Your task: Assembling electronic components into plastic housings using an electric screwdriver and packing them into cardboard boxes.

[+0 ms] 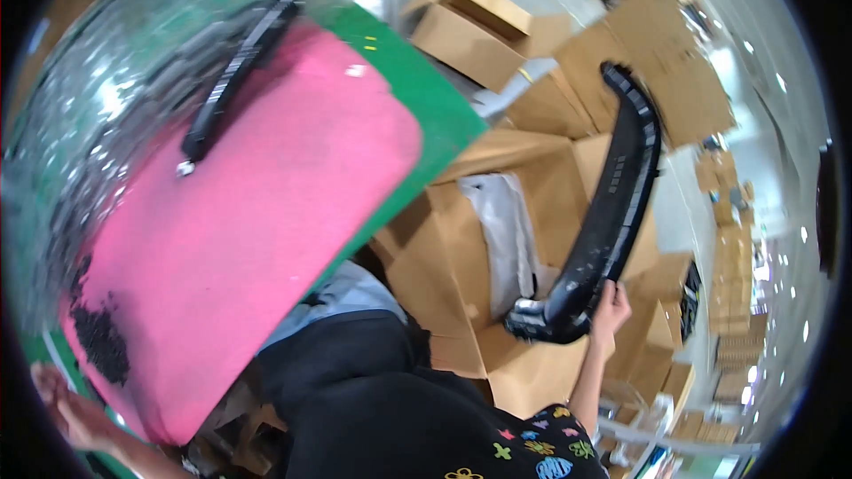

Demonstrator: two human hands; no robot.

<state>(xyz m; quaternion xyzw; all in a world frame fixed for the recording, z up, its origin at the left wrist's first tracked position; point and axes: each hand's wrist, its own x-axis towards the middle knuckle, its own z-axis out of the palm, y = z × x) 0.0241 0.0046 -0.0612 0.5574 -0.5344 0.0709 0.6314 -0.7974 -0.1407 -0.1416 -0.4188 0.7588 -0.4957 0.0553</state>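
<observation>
My right hand [609, 312], out to the right, is closed on the edge of a long, curved black plastic part [611, 200] near its lower end. The part stands tilted above an open cardboard box [457, 244]; its ends bend round, and small slots show in its face. Inside the box lies a whitish plastic wrapping [506, 231]. At the far lower left, my left hand [73, 410] is beside the table's near left corner, fingers loosely curled and apart, with nothing visible in them. The picture is slightly blurred there.
A pink mat [266, 186] covers the green table [435, 124]. On it are a heap of small black pieces [100, 341] and a long black bar [238, 80]. Clear plastic-wrapped items [98, 115] line the table's far left side. Another open carton [466, 35] stands beyond.
</observation>
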